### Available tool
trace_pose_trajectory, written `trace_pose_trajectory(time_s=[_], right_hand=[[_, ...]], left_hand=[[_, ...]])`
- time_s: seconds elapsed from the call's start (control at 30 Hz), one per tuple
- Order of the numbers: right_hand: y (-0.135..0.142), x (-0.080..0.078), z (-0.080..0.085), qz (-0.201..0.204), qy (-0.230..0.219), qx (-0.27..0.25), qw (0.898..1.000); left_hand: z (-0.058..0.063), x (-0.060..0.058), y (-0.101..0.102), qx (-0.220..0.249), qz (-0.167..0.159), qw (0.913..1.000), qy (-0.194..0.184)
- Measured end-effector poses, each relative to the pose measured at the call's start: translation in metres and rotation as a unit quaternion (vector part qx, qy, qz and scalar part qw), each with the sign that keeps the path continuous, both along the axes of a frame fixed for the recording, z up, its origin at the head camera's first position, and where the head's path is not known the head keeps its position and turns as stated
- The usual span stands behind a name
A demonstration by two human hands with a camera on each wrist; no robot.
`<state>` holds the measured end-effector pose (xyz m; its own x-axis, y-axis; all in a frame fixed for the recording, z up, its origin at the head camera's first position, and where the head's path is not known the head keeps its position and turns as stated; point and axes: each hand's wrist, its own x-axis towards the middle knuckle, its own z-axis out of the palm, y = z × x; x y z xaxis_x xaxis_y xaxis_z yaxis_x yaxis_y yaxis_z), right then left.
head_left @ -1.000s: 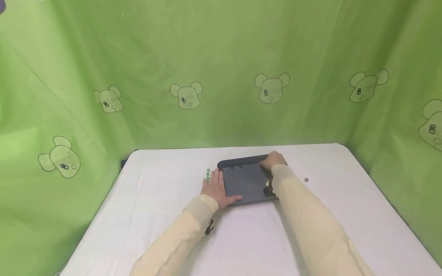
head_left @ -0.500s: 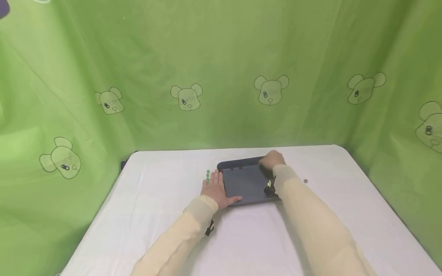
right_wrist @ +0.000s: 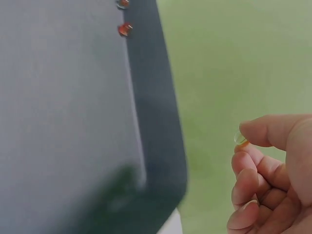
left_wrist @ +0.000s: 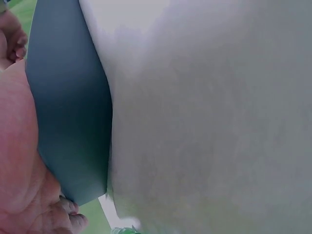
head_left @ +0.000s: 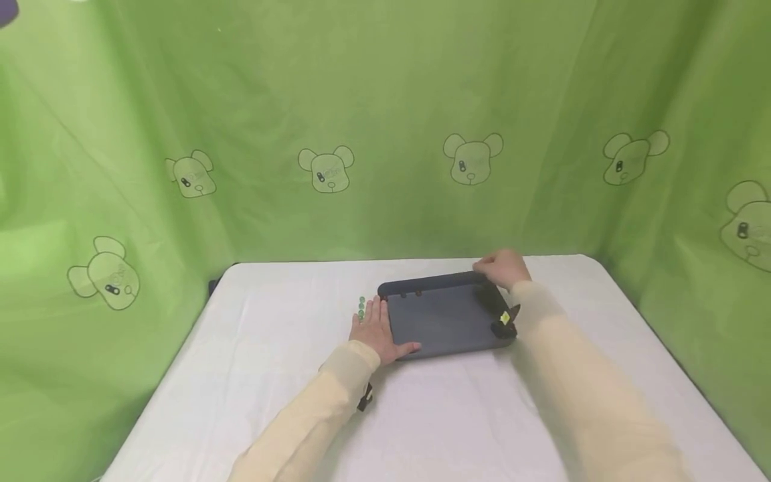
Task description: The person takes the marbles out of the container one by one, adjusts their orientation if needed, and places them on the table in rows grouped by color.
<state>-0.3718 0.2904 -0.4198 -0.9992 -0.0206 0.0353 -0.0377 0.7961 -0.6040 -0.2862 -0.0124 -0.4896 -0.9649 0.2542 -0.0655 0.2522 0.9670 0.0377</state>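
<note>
A dark grey tray [head_left: 442, 318] lies on the white table. My left hand [head_left: 376, 333] rests flat along its left side, fingers straight, thumb over the near left corner. My right hand [head_left: 504, 269] is above the tray's far right corner. In the right wrist view its thumb and index fingertips pinch a small clear glass bead [right_wrist: 239, 138] with an orange tint; the other fingers are curled. Reddish-brown beads sit in the tray along its far wall, one bead [right_wrist: 125, 29] closest to the right hand.
Several green beads [head_left: 361, 306] stand in a row on the table [head_left: 289, 321], just left of my left fingertips. Green curtains [head_left: 385, 214] with animal faces close off the back and sides. A black wrist device [head_left: 504, 325] overlaps the tray's right end.
My right hand has moved from inside the tray's far wall to the right and away, above the corner. The lone brown bead right of the tray is now hidden. The left hand stays put.
</note>
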Motion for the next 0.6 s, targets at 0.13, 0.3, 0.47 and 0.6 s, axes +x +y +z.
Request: trace_pose_trajectory(time_s=[0.13,0.3,0.47,0.6], right_hand=[[0.021,0.009,0.006,-0.005,0.011,0.001,1.000],[0.042,0.019,0.006,-0.020,0.018,-0.007,1.000],[0.059,0.029,0.004,-0.034,0.020,-0.006,0.999],[0.074,0.038,-0.001,-0.041,0.011,-0.005,0.999]], left_hand=[[0.000,0.003,0.002,-0.001,0.000,1.0000,-0.002],[0.000,0.005,0.001,-0.001,-0.005,1.0000,-0.003],[0.001,0.003,-0.001,0.001,-0.008,1.0000,0.003],[0.005,0.003,0.001,-0.001,-0.009,1.0000,0.002]])
